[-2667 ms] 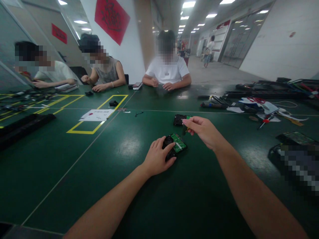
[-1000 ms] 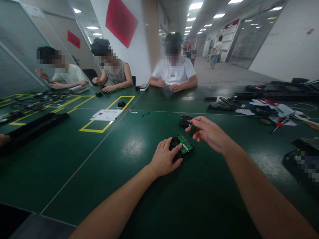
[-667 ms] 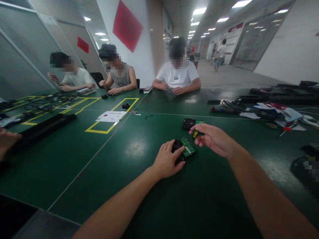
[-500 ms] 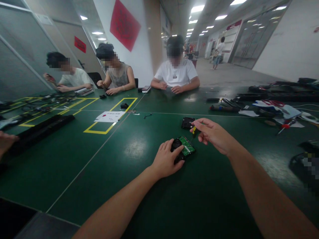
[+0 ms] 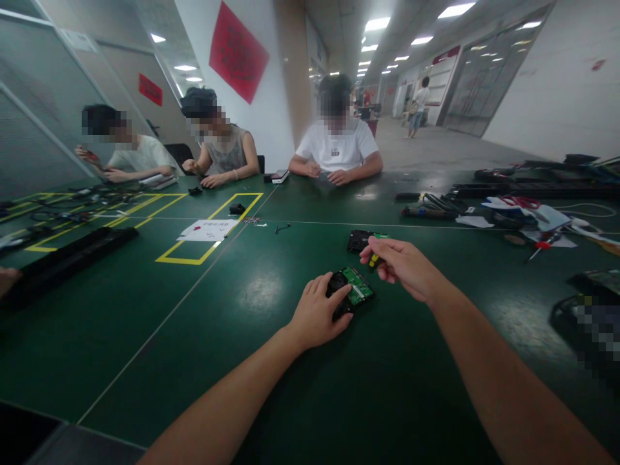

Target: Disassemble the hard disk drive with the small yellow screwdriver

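A small black hard drive with a green circuit board [image 5: 356, 292] lies on the green table [image 5: 261, 361] in front of me. My left hand [image 5: 317, 313] grips its near left side, fingers curled over the black casing. My right hand [image 5: 402, 266] hovers just above and to the right of the board, fingers pinched on a small yellow-and-black screwdriver [image 5: 372, 260] that points down at the board. A second black drive [image 5: 359, 240] lies just beyond, partly hidden by my right fingers.
Three people sit across the table, hands on it. A white paper [image 5: 202, 230] lies in a yellow-taped rectangle at left, with a long black tray [image 5: 62, 261] beyond it. Cables, tools and a red-handled screwdriver [image 5: 540, 244] crowd the right side. Another person's hand [image 5: 7, 279] shows at far left.
My right hand with the screwdriver has shifted slightly lower and closer to the circuit board. My left hand has kept its hold on the drive. The view has drifted a little.
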{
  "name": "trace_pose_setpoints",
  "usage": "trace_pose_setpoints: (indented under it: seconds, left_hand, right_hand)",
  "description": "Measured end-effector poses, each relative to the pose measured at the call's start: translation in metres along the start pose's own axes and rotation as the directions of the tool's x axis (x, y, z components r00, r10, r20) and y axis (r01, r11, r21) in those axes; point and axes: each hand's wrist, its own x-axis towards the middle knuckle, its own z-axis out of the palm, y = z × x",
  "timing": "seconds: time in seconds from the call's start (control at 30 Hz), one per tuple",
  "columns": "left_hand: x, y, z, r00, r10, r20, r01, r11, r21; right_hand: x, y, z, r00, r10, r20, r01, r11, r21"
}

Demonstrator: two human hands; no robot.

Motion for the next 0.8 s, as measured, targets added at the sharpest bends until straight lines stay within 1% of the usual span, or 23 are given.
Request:
trace_pose_setpoints:
  seconds: [0.13, 0.27, 0.37, 0.47, 0.53, 0.6, 0.67, 0.8]
  left_hand:
    - [0.000, 0.000, -0.001, 1.000, -0.004, 0.001, 0.004, 1.000, -0.007]
    - [0.000, 0.000, -0.001, 1.000, -0.007, 0.011, 0.007, 1.000, -0.006]
    - [0.000, 0.001, -0.002, 1.000, -0.013, 0.016, 0.013, 1.000, -0.006]
    - [0.001, 0.002, -0.003, 1.000, -0.012, 0.023, 0.012, 1.000, -0.003]
    - [0.001, 0.002, -0.004, 1.000, -0.013, 0.026, 0.013, 1.000, 0.003]
    - [0.001, 0.003, -0.005, 1.000, -0.017, 0.025, 0.017, 1.000, 0.009]
    - [0.001, 0.003, -0.005, 1.000, -0.018, 0.024, 0.018, 1.000, 0.013]
    - [0.001, 0.003, -0.005, 1.000, -0.013, 0.020, 0.012, 1.000, 0.014]
  right_hand:
    - [-0.002, -0.002, -0.003, 0.997, 0.038, 0.060, -0.047, 0.987, 0.155]
    - [-0.005, -0.006, -0.008, 0.991, 0.069, 0.113, -0.093, 0.972, 0.217]
    - [-0.005, -0.008, -0.011, 0.992, 0.071, 0.108, -0.087, 0.984, 0.154]
    - [-0.004, -0.007, -0.010, 1.000, 0.003, 0.018, -0.003, 1.000, 0.007]
    - [-0.003, -0.006, -0.007, 0.998, -0.046, -0.049, 0.043, 0.998, -0.048]
    - [-0.003, -0.006, -0.003, 0.995, -0.057, -0.079, 0.052, 0.997, -0.062]
    - [-0.002, -0.006, 0.000, 0.995, -0.051, -0.084, 0.047, 0.998, -0.050]
    - [-0.001, -0.004, -0.003, 0.995, -0.056, -0.084, 0.053, 0.998, -0.030]
